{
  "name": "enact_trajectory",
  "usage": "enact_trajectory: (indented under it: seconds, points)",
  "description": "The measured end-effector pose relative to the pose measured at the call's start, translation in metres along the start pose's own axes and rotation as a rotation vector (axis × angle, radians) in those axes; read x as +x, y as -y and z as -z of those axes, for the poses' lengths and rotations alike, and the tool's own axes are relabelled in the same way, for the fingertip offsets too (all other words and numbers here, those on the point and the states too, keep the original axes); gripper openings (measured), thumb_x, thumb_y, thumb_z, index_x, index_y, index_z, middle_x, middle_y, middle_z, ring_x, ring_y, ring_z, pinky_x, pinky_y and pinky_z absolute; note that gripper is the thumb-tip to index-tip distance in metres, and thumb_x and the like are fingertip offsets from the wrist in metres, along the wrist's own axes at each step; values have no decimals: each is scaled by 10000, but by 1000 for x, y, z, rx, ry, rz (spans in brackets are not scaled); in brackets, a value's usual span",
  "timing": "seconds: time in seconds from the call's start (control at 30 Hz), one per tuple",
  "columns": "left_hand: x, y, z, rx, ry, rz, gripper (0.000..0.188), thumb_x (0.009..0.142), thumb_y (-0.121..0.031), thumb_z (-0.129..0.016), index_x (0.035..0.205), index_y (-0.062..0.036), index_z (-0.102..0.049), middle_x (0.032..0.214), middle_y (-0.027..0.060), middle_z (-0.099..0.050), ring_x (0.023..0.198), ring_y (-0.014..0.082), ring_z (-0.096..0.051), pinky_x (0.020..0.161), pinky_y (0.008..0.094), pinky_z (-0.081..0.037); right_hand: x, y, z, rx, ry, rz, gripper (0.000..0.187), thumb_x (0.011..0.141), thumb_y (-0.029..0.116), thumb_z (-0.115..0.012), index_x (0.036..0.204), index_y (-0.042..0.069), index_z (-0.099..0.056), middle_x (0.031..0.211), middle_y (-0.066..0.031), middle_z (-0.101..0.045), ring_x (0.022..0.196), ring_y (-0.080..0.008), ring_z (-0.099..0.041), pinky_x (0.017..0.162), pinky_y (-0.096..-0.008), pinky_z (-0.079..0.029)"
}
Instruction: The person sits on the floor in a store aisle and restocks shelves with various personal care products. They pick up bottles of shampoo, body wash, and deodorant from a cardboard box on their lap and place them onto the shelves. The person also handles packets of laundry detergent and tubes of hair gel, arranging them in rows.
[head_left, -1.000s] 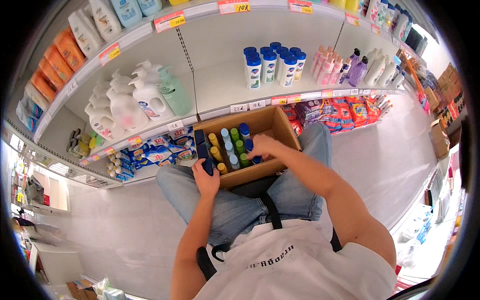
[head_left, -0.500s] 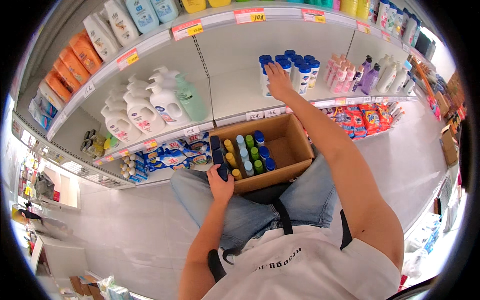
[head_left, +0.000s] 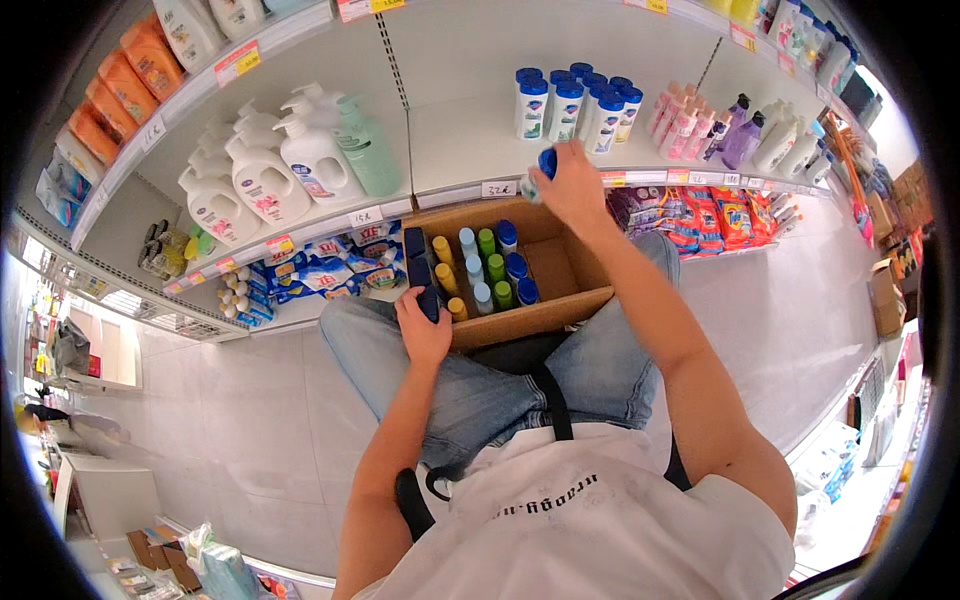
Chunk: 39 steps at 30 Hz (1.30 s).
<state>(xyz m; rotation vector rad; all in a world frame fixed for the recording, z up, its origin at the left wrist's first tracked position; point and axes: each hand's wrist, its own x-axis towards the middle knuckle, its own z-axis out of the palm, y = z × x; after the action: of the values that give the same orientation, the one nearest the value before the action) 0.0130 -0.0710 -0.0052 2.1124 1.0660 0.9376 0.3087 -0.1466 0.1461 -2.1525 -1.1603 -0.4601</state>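
My right hand [head_left: 577,195] is closed around a white bottle with a blue cap [head_left: 532,187]. It is held tilted above the far rim of an open cardboard box [head_left: 555,327], just in front of the shelf edge. My left hand [head_left: 426,328] is gripping the near left corner of the box, its fingertips against dark navy packs [head_left: 421,270]. Inside the box stand rows of yellow-capped [head_left: 446,279], light blue [head_left: 473,268], green [head_left: 496,267] and blue-capped bottles [head_left: 516,266]. Several matching white bottles with blue caps [head_left: 566,108] stand grouped on the shelf behind.
White pump jugs [head_left: 262,185] and a green pump bottle [head_left: 367,150] stand on the shelf at left. Pink [head_left: 678,132] and purple bottles [head_left: 742,140] are at right. Blue packs [head_left: 320,268] and red bags [head_left: 705,222] lie below. An upper shelf with price tags overhangs.
My right hand has drawn back from the shelf's bottle group, bringing one blue-capped bottle down toward the box. My left hand stays at the box corner. The whole view has shifted slightly.
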Motion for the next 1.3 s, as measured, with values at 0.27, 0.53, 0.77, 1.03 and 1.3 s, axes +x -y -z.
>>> enact_trajectory:
  seconds: [0.27,0.53,0.77,1.03,1.3]
  points:
    - [2,-4,3,6,36,29,526,763,-90,-694,1229,-30,-457,1192,214,-454,1101,416,-496,958,452,-416,-66,-63,-100,-26,427,-216,442,787,243,-709,1061,-74,-571,1138,-291,-550,989,-446,-621,862,-493,-532]
    - [0,-5,3,-3,19,11,523,760,-78,-686,1230,-36,-459,1189,205,-454,1100,417,-496,967,443,-412,-77,-69,-135,56,474,-311,477,782,250,-709,1075,-102,-575,1145,-327,-566,1035,-451,-612,922,-478,-514]
    - [0,-7,1,-2,11,-10,502,759,-76,-681,1214,-36,-473,1181,205,-461,1093,417,-499,961,447,-415,-75,-72,-146,164,555,-193,519,762,266,-717,1082,-119,-579,1038,-332,-631,1036,-449,-614,903,-467,-517]
    - [2,-2,0,11,16,5,511,767,-106,-679,1224,-32,-463,1188,210,-458,1092,417,-501,962,451,-416,-76,-78,-146,195,615,-181,516,754,225,-705,1120,-96,-536,1012,-333,-638,998,-465,-626,884,-481,-517]
    - [0,3,1,19,18,-6,518,772,-97,-679,1234,-33,-454,1201,204,-442,1088,421,-505,949,456,-424,-69,-65,-134,206,636,-174,591,817,300,-648,1220,-100,-485,1095,-350,-613,1065,-473,-597,936,-486,-492]
